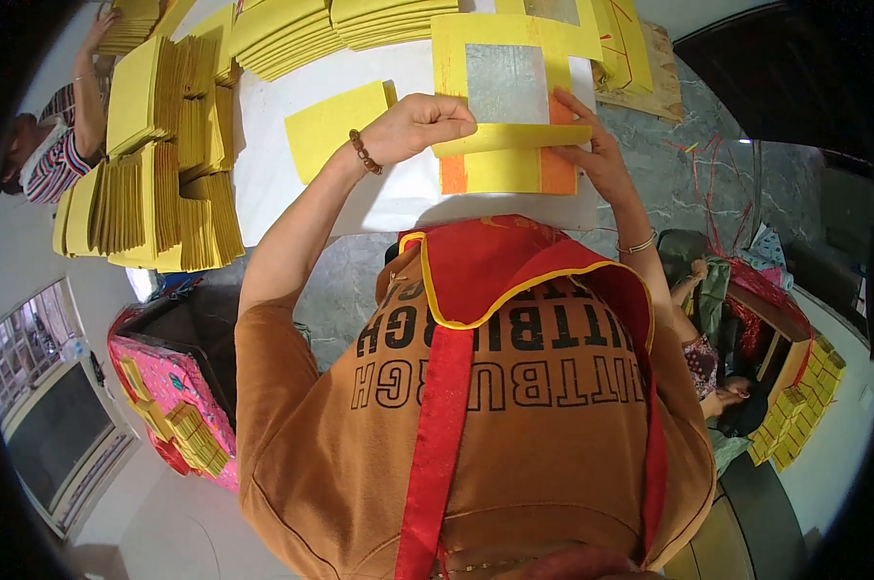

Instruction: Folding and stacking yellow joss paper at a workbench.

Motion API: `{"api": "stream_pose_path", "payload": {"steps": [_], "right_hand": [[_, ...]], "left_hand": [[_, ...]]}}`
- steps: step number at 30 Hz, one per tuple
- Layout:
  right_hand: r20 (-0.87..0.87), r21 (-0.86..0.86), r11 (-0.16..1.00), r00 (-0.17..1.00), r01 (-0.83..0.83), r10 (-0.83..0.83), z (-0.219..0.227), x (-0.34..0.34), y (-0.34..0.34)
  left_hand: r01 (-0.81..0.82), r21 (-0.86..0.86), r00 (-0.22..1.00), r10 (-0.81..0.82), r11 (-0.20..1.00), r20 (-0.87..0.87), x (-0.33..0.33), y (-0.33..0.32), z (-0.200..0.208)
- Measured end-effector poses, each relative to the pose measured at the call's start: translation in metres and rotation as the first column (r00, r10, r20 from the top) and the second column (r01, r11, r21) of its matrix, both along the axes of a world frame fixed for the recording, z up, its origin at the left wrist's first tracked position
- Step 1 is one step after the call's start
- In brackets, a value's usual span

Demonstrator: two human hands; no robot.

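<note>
A yellow paper sheet [500, 179] with a silver-grey rectangle and orange patches lies before me on the white table, a strip of it folded across. My left hand [422, 126] is closed, pinching the left end of the folded strip between thumb and fingers. At the strip's right end, my right hand [596, 150] has its fingers above and its thumb below, with the paper edge between them. Left of the sheet, partly behind my left wrist, lies a folded yellow paper piece [326, 121].
Stacks of folded yellow paper [147, 193] line the table's left side, and further stacks [282, 34] stand along its far edge. A wooden pallet [659, 72] is at the far right. One person [55, 145] is at the left, another [712, 372] at the right near yellow bundles [799, 406].
</note>
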State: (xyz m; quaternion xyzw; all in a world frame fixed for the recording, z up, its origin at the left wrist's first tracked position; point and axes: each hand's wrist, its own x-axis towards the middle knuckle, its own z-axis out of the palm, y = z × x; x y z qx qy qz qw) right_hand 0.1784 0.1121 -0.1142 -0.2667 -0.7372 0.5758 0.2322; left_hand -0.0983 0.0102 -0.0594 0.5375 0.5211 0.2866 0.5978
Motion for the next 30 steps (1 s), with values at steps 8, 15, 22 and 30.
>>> {"api": "stream_pose_path", "payload": {"steps": [8, 15, 22, 30], "right_hand": [[-0.122, -0.273, 0.943, 0.966, 0.189, -0.229, -0.006, -0.011, -0.009], [0.041, 0.559, 0.807, 0.966, 0.188, -0.254, 0.032, -0.01, -0.008], [0.272, 0.671, 0.697, 0.959, -0.251, 0.083, 0.057, 0.011, -0.03], [0.357, -0.098, 0.986, 0.93, 0.133, -0.09, 0.053, -0.014, -0.034]], "left_hand": [[0.224, 0.582, 0.823, 0.168, 0.782, -0.543, 0.001, -0.018, -0.003], [0.412, 0.715, 0.599, 0.424, 0.565, -0.68, 0.011, -0.024, -0.005], [0.248, 0.657, 0.766, 0.271, 0.712, -0.583, 0.031, -0.065, 0.009], [-0.323, 0.239, 0.822, 0.396, 0.916, -0.41, 0.03, -0.037, -0.009]]}}
